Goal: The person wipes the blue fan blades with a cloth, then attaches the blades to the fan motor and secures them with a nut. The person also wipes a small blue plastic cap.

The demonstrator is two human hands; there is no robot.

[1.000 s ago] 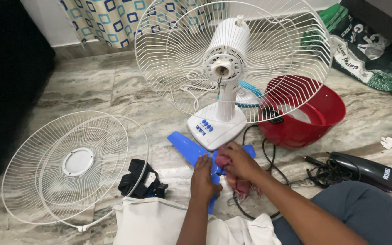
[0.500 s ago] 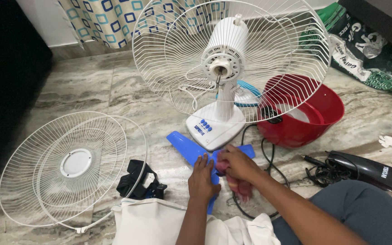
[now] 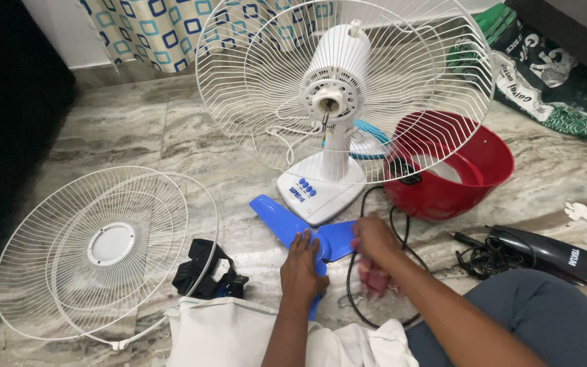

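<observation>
So the blue fan blade [image 3: 293, 228] is lying flat on the marble floor [image 3: 137, 136], right in front of the white fan base [image 3: 321, 187]. Left hand [image 3: 302, 272] is pressed down on the blade's middle, fingers spread fairly wide and flat, tips pointing toward the base. One blade arm sticks out up and to the left past those fingertips, with bare floor around its edge. Right hand [image 3: 374, 253] is just beside the left, fingers curled tight around a pinkish-red cloth [image 3: 375, 280], touching the blade's right-hand arm; it's a bit blurred.

A black power cord [image 3: 358, 272] loops on the floor just under the right hand, so it's tight there. The red bucket [image 3: 470, 170] sits beyond the right fingers, and a black hair dryer [image 3: 545, 253] lies well off to the right. Left of the left hand there's a small black thing [image 3: 205, 268], then the detached white front grille [image 3: 100, 248] lying flat. A white cloth bag [image 3: 232, 333] is near the wrist. The rear grille [image 3: 259, 88] stands on the fan.
</observation>
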